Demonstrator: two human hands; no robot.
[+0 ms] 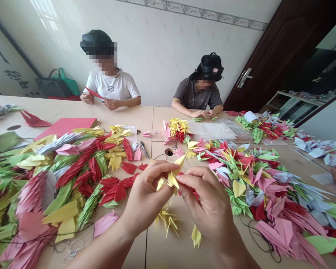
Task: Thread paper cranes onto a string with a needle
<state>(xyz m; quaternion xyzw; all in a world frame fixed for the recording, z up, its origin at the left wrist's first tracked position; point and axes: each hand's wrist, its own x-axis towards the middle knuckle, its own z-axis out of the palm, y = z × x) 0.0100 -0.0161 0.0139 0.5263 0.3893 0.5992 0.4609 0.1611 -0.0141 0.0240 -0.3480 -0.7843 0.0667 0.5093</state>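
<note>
Over the middle of the table, my left hand (152,192) pinches a yellow folded paper crane (173,178) between thumb and fingers. From the other side, the closed fingertips of my right hand (210,200) grip the same crane near its lower points. Part of the crane is hidden behind my fingers. Beneath my hands is a cluster of yellow folded pieces (166,220), and another yellow piece (196,236) sits just right of it. Red folded pieces (119,188) lie to the left of my left hand.
Heaps of colourful folded paper (72,175) cover the left side, with another pile (257,175) on the right. Dark cords trail among them. A pen (144,150) lies near a table hole (168,152). Across the table sit two people (110,87), (198,93) handling paper.
</note>
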